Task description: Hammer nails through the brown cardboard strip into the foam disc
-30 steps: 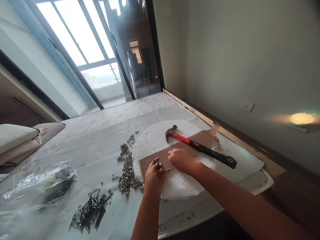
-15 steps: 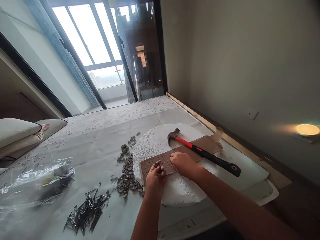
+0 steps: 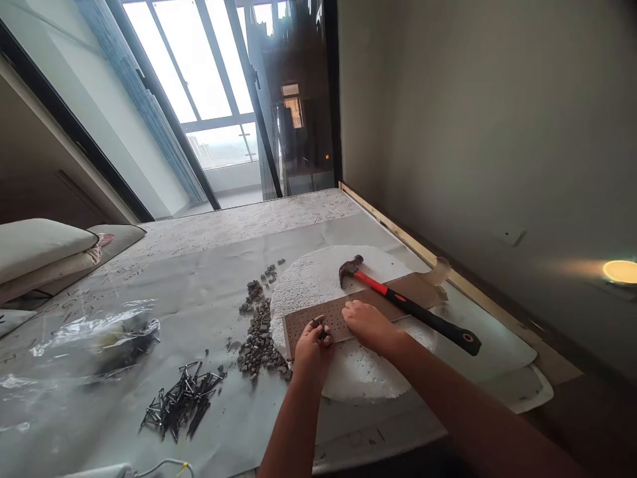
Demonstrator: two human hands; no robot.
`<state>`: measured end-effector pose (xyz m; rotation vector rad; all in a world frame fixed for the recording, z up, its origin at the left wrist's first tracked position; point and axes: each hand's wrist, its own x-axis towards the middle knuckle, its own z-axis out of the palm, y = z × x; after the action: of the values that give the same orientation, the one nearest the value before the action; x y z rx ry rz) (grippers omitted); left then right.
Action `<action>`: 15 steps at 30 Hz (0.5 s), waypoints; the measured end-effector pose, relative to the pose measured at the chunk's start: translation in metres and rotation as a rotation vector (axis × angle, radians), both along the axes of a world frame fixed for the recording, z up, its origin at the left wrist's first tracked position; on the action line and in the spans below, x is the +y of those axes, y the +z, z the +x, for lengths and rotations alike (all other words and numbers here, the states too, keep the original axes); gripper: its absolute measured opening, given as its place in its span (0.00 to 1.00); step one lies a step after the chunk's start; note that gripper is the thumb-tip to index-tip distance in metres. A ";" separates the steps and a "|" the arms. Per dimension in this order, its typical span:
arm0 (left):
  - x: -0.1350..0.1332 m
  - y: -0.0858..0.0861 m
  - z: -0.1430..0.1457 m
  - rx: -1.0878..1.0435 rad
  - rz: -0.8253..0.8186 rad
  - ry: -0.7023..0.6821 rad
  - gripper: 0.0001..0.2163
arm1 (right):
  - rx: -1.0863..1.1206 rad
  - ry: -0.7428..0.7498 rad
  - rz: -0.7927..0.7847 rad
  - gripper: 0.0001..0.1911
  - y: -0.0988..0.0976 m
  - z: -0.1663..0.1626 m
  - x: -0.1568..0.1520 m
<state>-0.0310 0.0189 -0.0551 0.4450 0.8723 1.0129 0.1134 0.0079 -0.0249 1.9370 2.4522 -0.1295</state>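
- No brand name or label can be read on anything here; the pale sheet [image 3: 199,292] covering the floor carries faint printed marks toward the window, too small to make out.
- One brown board [image 3: 343,312] full of small holes lies on one round white foam slab [image 3: 308,279], near the slab's front half.
- The left hand [image 3: 311,345] rests at the board's near-left corner, fingers curled tight around one small dark piece [image 3: 318,321] pinched at the fingertips; what the piece is cannot be told.
- The right hand [image 3: 365,323] lies flat and knuckles-up on the board just beside the left, fingers bent down against the surface; whether it holds anything cannot be told.
- One hammer [image 3: 408,305] with a red-and-black handle lies across the far end of the board, its head on the foam, well clear of both hands.
- One heap of grey stone bits [image 3: 256,338] sits on the sheet just left of the slab.
- One pile of dark nails [image 3: 182,401] lies further left, too tangled to count.
- One crumpled clear plastic bag [image 3: 99,338] lies left of the nails.
- Two stacked cushions [image 3: 40,255] sit at the far left edge.
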 end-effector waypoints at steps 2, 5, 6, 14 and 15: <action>-0.001 0.000 0.000 0.005 0.003 -0.008 0.14 | 0.010 -0.002 0.027 0.13 0.003 0.003 0.000; -0.002 0.002 0.002 0.011 0.008 -0.025 0.13 | 0.029 -0.037 0.026 0.09 0.004 0.006 0.000; -0.002 0.002 0.003 0.014 0.007 -0.028 0.13 | 0.030 -0.054 0.009 0.09 0.003 0.007 0.000; -0.003 0.003 0.009 0.023 0.027 -0.034 0.13 | 0.002 -0.056 -0.071 0.13 -0.003 0.005 -0.004; -0.003 0.003 0.009 0.025 0.027 -0.032 0.13 | 0.000 -0.055 -0.072 0.13 -0.002 0.005 -0.004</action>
<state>-0.0221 0.0155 -0.0519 0.4942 0.8726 0.9929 0.1183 0.0036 -0.0267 1.9759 2.3601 -0.2149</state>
